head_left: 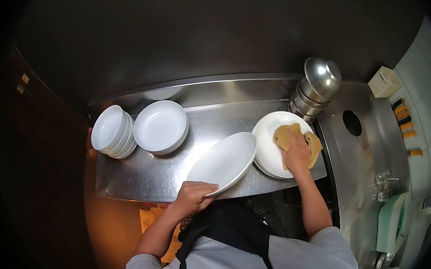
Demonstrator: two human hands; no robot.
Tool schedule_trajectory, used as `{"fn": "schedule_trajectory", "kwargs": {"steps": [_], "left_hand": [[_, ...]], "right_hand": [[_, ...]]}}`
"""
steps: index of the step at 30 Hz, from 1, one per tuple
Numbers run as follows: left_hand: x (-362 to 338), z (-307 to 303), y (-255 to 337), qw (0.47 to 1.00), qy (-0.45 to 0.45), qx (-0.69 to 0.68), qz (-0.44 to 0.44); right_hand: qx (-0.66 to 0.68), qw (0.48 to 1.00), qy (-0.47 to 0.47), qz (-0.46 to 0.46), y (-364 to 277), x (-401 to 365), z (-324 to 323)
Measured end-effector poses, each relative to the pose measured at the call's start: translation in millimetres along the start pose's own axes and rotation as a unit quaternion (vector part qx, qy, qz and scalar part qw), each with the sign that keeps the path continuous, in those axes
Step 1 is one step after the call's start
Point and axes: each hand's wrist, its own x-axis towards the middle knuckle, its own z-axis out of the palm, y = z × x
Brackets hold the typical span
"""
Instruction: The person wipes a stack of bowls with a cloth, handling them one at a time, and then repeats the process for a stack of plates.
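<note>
My left hand [194, 197] is closed on the near rim of a white shallow bowl [226, 160], tilted over the steel counter. A tan cloth [287, 136] is bunched under my right hand [297, 154], whose fingers press into its folds. Beneath the cloth lies a white plate [266, 147], the top one of a small stack. Part of that plate is hidden by the cloth and my hand.
Stacked white bowls [112, 128] and shallow white dishes [160, 126] stand at the left of the steel counter [209, 122]. Metal bowls [320, 81] are piled at the back right. Farther right are glasses [384, 195] and yellow-and-black handles [403, 116] along the tiled wall.
</note>
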Motion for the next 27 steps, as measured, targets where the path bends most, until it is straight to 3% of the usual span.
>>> {"fn": "schedule_trajectory", "kwargs": {"steps": [6,10,15,18,21,22,25,26,27], "left_hand": [[22,42,-38,0.989,0.031,0.114,0.087],[37,66,-74,0.976,-0.045,0.204,0.057],[51,82,-107,0.967,-0.022,0.243,0.078],[56,85,-120,0.956,0.003,0.281,0.089],[54,83,-129,0.964,-0.04,0.261,0.032],[51,84,-134,0.965,-0.07,0.252,-0.006],[50,84,-141,0.966,-0.051,0.254,-0.011],[50,82,-143,0.964,-0.109,0.236,-0.051],[57,79,-128,0.967,-0.076,0.241,-0.037]], "right_hand": [[-0.008,0.998,-0.024,0.056,31,-15,-22],[-0.02,0.998,-0.018,0.057,43,-20,-18],[0.083,0.995,-0.009,0.047,40,-19,-27],[0.254,0.96,0.009,0.119,38,-18,-49],[0.455,0.876,0.071,0.144,47,-21,-60],[0.478,0.864,0.102,0.123,47,-21,-64],[0.535,0.82,0.14,0.152,47,-21,-81],[0.531,0.821,0.155,0.143,50,-21,-85],[0.515,0.828,0.171,0.139,54,-20,-88]]}}
